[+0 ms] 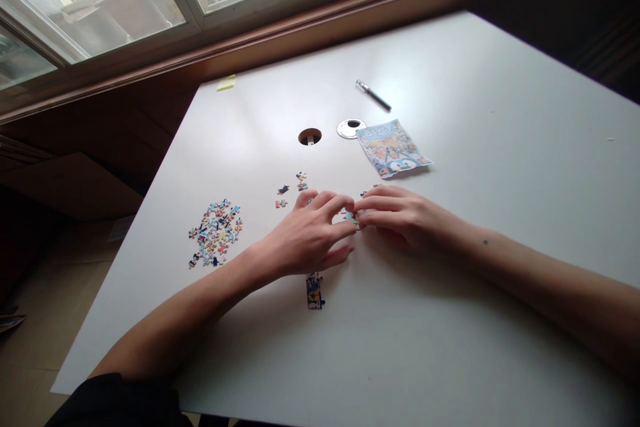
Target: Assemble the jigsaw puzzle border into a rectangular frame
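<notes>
Between my two hands lies a light blue-green jigsaw puzzle piece (353, 218), partly covered by fingertips. My left hand (317, 230) reaches over the table with curled fingers closed at its left side. From the right, my right hand (400, 213) has its fingers pressed together on its other edge. More puzzle pieces peek out behind the right fingers, mostly hidden. Below my left hand is a joined strip of dark blue puzzle pieces (314, 291). A few loose puzzle pieces (283, 189) lie just beyond its knuckles.
A heap of loose puzzle pieces (217, 232) is on the left of the white table (450, 347). Farther back are a picture sheet (393, 149), a round cover (345, 128), a cable hole (310, 137) and a dark pen (374, 95). A window (200, 20) runs behind.
</notes>
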The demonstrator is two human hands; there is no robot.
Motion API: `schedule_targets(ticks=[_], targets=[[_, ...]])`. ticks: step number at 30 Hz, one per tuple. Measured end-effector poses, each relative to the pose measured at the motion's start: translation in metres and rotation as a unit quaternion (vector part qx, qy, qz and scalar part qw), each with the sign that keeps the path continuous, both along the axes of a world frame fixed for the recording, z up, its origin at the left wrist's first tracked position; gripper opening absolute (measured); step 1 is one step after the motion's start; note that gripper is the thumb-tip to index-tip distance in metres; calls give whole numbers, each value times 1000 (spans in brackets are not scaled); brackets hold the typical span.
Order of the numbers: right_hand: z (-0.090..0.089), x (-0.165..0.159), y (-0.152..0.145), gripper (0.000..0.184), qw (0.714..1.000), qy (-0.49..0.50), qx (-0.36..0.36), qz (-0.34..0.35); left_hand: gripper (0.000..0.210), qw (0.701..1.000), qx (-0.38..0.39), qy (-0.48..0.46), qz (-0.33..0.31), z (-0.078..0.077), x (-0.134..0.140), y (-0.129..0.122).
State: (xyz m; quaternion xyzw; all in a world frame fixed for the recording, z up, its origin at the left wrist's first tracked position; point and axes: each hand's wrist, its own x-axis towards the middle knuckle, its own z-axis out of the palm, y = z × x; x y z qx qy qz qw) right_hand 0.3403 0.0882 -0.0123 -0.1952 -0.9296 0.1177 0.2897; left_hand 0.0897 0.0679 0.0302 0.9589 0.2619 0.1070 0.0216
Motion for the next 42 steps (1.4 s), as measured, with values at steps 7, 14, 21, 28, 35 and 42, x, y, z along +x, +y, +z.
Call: schedule_targets(ticks=[7,14,21,28,35,42], targets=[[3,-1,-2,18,1000,-25,17,1,27,979,-17,-156,128,-19,-50,-7],[0,3,-1,25,999,-53,-4,1,49,989,-70,-91,97,-33,-61,-14],[-1,3,-2,24,998,-57,10,-6,37,991,-68,-73,93,-30,-61,-14],[2,3,-3,26,998,-55,3,-6,37,990,-81,-74,91,-30,-62,-14],[4,2,-4,25,998,-56,3,-9,36,990,-83,-76,88,-31,-62,-13],[3,1,-4,27,998,-55,5,-7,36,990,-83,-76,89,-33,-62,-12]])
